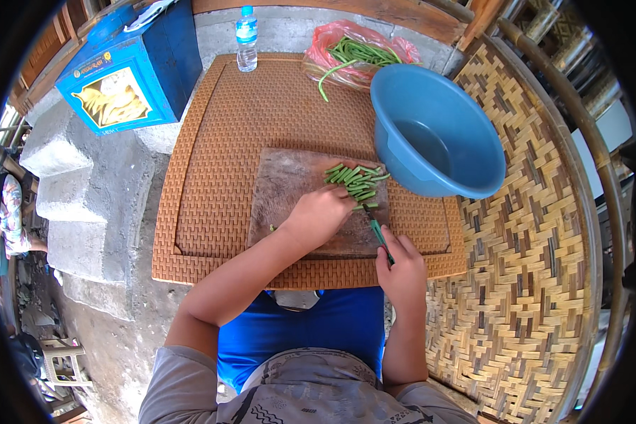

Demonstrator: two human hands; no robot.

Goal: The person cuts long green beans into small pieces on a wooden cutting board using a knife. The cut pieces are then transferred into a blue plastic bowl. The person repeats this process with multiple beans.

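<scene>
On a worn wooden cutting board (pixel 291 185) lies a pile of cut green long bean pieces (pixel 358 180). The curled fingers of my left hand (pixel 323 212) hold beans at the near left side of this pile; the fingertips are partly hidden. My right hand (pixel 403 265) grips the green handle of a small knife (pixel 379 233). Its dark blade points away from me, against a bean piece just right of my left fingers. A tiny bean end (pixel 272 228) rests near the board's left edge.
The board lies on a brown woven-pattern table (pixel 217 159). A blue plastic basin (pixel 434 127) stands at its right, beside a pink plastic bag (pixel 318 58) of whole long beans (pixel 363 53). A water bottle (pixel 247 42) stands at the far edge. Left are a blue box (pixel 132 74) and concrete steps (pixel 74 201); right, a woven bamboo wall (pixel 514 228).
</scene>
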